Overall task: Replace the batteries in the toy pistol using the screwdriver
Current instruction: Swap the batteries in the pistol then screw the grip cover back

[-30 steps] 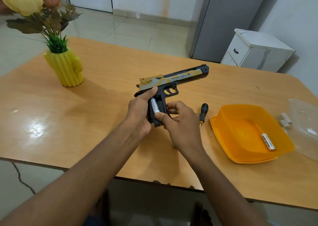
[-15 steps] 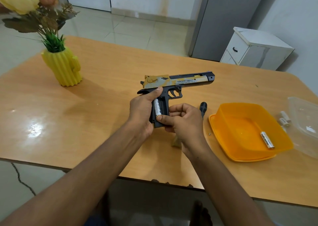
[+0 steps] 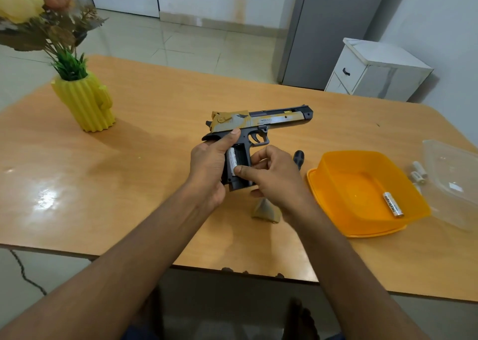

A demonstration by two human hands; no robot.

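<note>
A: Where is the toy pistol held, and by what?

B: It is held above the table, muzzle to the right, by the left hand, whose fingers are wrapped round the back of the grip while the thumb is laid along the frame. The grip's compartment is open and is turned toward the camera.

A: And the right hand?

B: Its thumb is pressed on the lower end of a battery that is seated in the left slot of the compartment; its other fingers are curled against the far side of the grip. The slot beside it is seen as dark, so a second cell is judged to be missing.

A: What is left on the table?

B: Another battery is lying in the orange tray, some white cells are set beyond it beside a clear lid, the screwdriver is partly hidden behind the right hand, and a tan piece, probably the cover, is lying under the wrist.

A: What could be spoiled from here?

B: The cell could be sprung out if the thumb is lifted before it is fully seated. Polarity cannot be read, so it could be fitted backwards. Spent cells could also be mistaken for fresh ones.
</note>
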